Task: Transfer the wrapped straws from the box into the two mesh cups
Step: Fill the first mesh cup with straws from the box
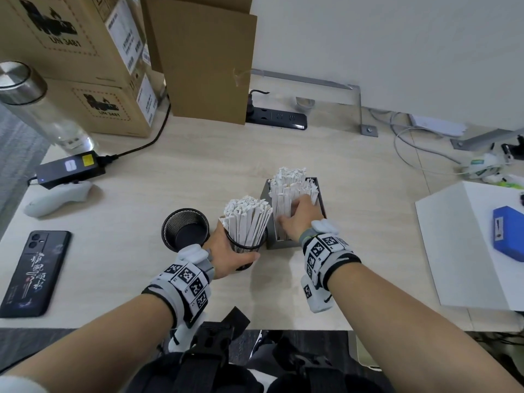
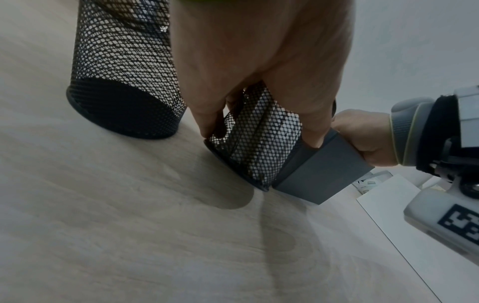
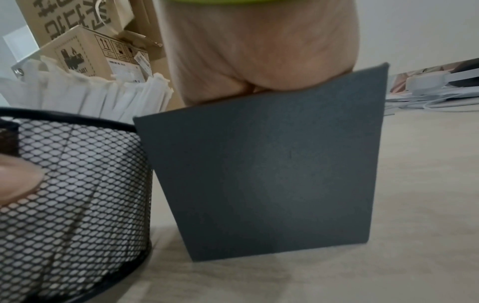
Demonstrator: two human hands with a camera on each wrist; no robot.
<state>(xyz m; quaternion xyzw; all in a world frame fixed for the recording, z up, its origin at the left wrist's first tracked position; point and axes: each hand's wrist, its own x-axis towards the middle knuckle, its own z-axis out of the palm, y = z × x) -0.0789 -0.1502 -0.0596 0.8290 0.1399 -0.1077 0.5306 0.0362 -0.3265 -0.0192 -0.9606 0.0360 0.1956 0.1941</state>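
The left hand (image 1: 226, 255) grips the filled mesh cup (image 1: 246, 251); its thumb and fingers curl around the black mesh wall, as the left wrist view shows. White wrapped straws (image 1: 246, 219) stand in this cup, packed tight and leaning a little. The empty mesh cup (image 1: 185, 229) stands just beside it, on the left side.

The right hand (image 1: 299, 219) reaches into the grey box (image 1: 321, 202), which touches the filled cup. Its fingers lie on the straws in the box (image 1: 289, 182). I cannot tell if they pinch any straw, because the box wall hides them in the right wrist view.

On the wooden table (image 1: 354, 180), the stacked cardboard boxes (image 1: 73, 52) carry the print "UN 3481". A black phone (image 1: 35, 273) with white calligraphy lies at the left. Both wrist bands (image 1: 188, 280) carry square black-and-white marker codes. Other labels are too small to read.
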